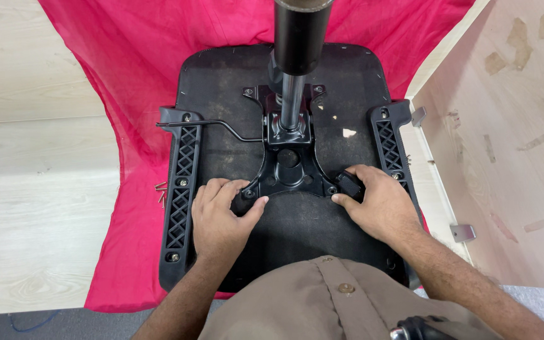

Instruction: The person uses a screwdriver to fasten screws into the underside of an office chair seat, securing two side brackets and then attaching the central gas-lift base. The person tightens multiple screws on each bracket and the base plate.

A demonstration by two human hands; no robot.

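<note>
Left hand (pixel 220 220) curled narrowly over the near-left corner of the black metal tilt mechanism plate (pixel 288 165), thumb and fingers pinching at a bolt spot there. Right hand (pixel 376 204) closed around a small black knob-like part (pixel 349 184) at the plate's near-right corner. Between both grips, upturned office chair seat base (pixel 297 220) on red cloth (pixel 127 75). Beyond the grips, chrome gas lift cylinder (pixel 293 101) upright. Outside the left grip, black armrest bracket (pixel 181 189), loose screws (pixel 160 191) just beside it.
</note>
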